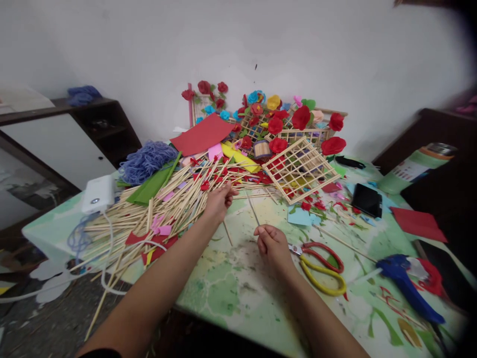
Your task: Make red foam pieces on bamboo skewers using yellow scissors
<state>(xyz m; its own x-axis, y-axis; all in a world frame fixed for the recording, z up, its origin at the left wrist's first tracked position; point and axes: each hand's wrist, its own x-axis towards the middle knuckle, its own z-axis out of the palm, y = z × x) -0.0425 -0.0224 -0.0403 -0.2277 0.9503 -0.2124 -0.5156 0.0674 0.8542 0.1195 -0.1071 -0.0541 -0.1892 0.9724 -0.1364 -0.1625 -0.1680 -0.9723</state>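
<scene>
My right hand (pixel 274 243) is closed around the near end of a thin grey rod (pixel 253 208), which looks like a wire or a slim stick and points away from me. My left hand (pixel 221 200) is over the right edge of a large pile of thin wooden sticks (pixel 179 196). Its fingers are bent together, and whatever they pinch is too small to make out. One short stick (pixel 227 233) lies on the table between my hands. Scissors (pixel 322 268) with one red and one yellow handle lie just right of my right hand, blades partly hidden by it.
A stick lattice (pixel 301 170) and red paper flowers (pixel 300 118) crowd the back, beside red paper (pixel 203 134) and blue yarn (pixel 151 161). A blue glue gun (pixel 408 286), phone (pixel 367 200) and bottle (pixel 417 168) are on the right. A white device (pixel 98 194) with a cable sits left.
</scene>
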